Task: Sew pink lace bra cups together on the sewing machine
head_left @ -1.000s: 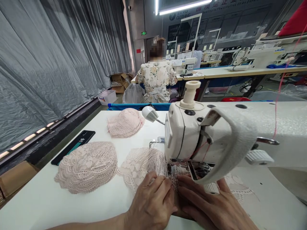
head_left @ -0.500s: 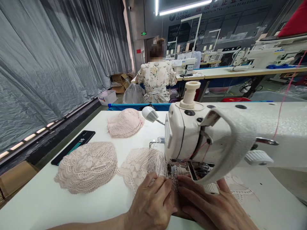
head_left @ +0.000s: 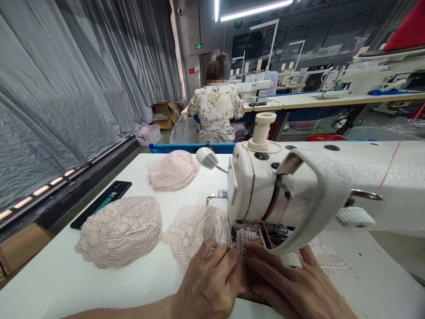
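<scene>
A white sewing machine stands at the right, threaded with pink thread. A pale lace piece lies beneath its needle area and spreads left over the table. My left hand has its fingers curled down on the lace's near edge, just left of the presser foot. Close on the other side, my right hand rests with long, straight fingers on the lace, partly hidden by the machine's white guard. The stitching point itself is hard to see. More lace shows right of the machine.
A stack of lace cups lies at left, partly over a dark phone-like object. Pink lace cups sit farther back. A small white lamp juts from the machine. A co-worker sits ahead, facing away.
Both hands and the lace stay practically in place. The machine appears slightly farther left in view, and the pink thread above it hangs at a slightly different slant.
</scene>
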{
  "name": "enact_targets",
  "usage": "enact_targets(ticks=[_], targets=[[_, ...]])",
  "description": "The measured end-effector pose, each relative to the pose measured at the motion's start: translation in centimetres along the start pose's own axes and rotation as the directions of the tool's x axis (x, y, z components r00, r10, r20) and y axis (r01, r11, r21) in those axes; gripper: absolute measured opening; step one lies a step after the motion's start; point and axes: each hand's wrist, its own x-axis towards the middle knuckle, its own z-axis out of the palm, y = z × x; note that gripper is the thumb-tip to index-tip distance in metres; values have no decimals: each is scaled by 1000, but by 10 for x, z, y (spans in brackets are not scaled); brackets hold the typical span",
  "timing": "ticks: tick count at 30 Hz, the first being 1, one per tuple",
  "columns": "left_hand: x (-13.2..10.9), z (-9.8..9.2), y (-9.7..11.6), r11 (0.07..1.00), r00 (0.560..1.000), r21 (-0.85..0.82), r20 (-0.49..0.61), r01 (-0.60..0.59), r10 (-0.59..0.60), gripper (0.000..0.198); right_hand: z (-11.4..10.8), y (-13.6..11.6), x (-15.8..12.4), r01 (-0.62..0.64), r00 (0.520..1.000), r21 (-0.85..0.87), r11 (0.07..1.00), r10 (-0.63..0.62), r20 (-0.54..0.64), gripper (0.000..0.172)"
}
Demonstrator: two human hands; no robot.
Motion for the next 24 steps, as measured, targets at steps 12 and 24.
enact_targets(ticks=[12, 24], targets=[[1, -2, 0, 1000, 1000, -26, -14, 10, -11, 14, 2, 0, 1, -4, 1000, 17, 1000, 5, -30, 21], [1, 1, 1, 1000, 1000, -19, -11, 8, -8, 11, 0, 1, 0, 4, 1000, 12, 1000, -4, -27, 22]])
